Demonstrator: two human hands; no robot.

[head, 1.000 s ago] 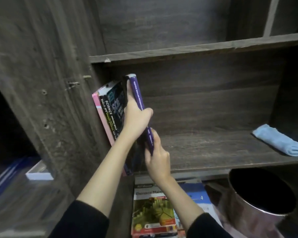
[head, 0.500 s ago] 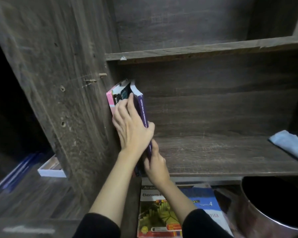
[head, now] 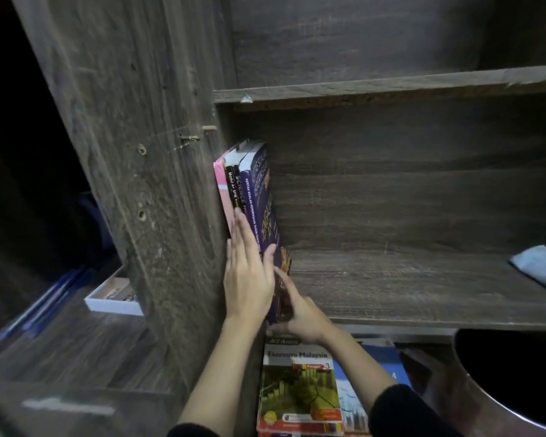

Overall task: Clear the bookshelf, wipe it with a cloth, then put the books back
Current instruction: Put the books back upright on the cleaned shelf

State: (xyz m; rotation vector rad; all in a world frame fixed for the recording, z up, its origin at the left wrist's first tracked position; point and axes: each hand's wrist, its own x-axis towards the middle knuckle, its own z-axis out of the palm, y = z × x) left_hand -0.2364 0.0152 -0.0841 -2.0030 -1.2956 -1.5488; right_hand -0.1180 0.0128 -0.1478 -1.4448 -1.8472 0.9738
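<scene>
While books go back, they get pushed to the left end of the shelf.
Left hand lies flat on them; right hand steadies the purple book with straight fingers. Next, probably fetch one from the pile below.

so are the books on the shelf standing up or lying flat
Standing on end: the books show their spines, packed against the bookshelf's left side panel, the left hand flat on them.

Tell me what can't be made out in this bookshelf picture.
Head view:
- Blue cloth: cut off by right edge.
- Book spines: lower halves hidden by left hand.
- Right hand: grip or push on purple book unclear, fingers hidden.
- Bin: inside too dark.
- Blue items, far left: blurred.
</scene>
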